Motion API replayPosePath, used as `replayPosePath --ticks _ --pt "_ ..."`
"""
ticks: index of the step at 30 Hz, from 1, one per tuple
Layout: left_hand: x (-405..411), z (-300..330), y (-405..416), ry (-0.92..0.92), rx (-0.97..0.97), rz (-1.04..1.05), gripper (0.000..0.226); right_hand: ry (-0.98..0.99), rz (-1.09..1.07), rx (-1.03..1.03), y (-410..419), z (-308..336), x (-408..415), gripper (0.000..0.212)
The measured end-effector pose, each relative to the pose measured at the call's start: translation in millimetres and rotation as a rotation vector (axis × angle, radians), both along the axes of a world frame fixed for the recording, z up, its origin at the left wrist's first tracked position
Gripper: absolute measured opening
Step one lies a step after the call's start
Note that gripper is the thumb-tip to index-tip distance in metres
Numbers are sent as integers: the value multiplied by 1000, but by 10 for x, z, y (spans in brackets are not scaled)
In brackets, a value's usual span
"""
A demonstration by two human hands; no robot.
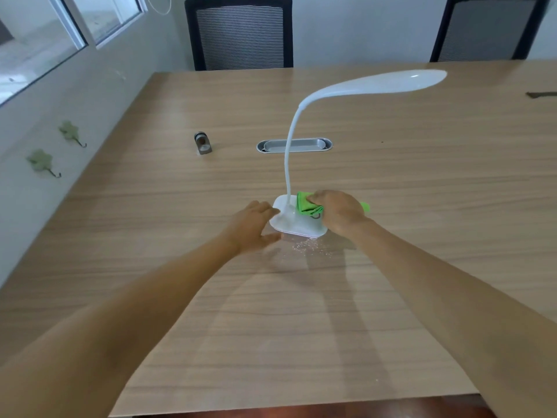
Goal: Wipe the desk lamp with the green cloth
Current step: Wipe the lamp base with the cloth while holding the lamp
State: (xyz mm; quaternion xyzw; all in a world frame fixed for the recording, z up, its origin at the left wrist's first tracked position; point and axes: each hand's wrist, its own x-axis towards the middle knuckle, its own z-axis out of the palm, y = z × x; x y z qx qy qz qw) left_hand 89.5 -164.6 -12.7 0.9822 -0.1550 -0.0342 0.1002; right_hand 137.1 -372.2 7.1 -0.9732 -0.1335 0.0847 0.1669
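Two green hooks [45,162] on the wall at far left of the frame, window [39,40] above them in the upper left corner. Wooden table [150,236] fills most of the frame. Small metal holder [202,143] sits on it at upper left of centre, well apart from everything else. My left hand [251,227] is just left of centre, fingers spread and loosely open, fingertips touching the left edge of the lamp base [297,223], thumb on the table beside it; it grips nothing. Grey cable slot [294,145] is set into the table above centre, behind the lamp's neck. White lamp [361,86] stands at centre, thin neck rising from the base and bending right, head up at upper right of the frame. Pale specks [310,247] on the table just below the base. My right hand [339,212] is right of centre, curled closed around the bunched green cloth [307,205], pressing it on the right part of the base, beside the neck. A corner of cloth pokes out right of the hand. Two black chairs [241,34] along the top edge; dark object [542,95] at far right edge, can't tell what.
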Motion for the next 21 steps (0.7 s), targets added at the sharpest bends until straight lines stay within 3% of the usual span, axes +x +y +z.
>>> replayPosePath --ticks 3,6,10,14,18,21 --pt "172 -36 -9 111 -11 59 77 -23 16 -7 56 -74 -48 37" --pt "317 -81 14 225 -3 41 83 -12 76 -65 68 -140 -152 54" --pt "391 -81 37 229 34 22 83 -80 201 -146 -16 -192 -393 64" --pt "419 -76 25 226 86 9 83 -53 421 -283 -149 -114 -547 58" --pt "451 -71 31 228 124 -1 82 -99 205 -164 -90 78 -316 55" --pt "470 -34 7 237 155 -10 82 -22 31 -128 65 3 -127 49"
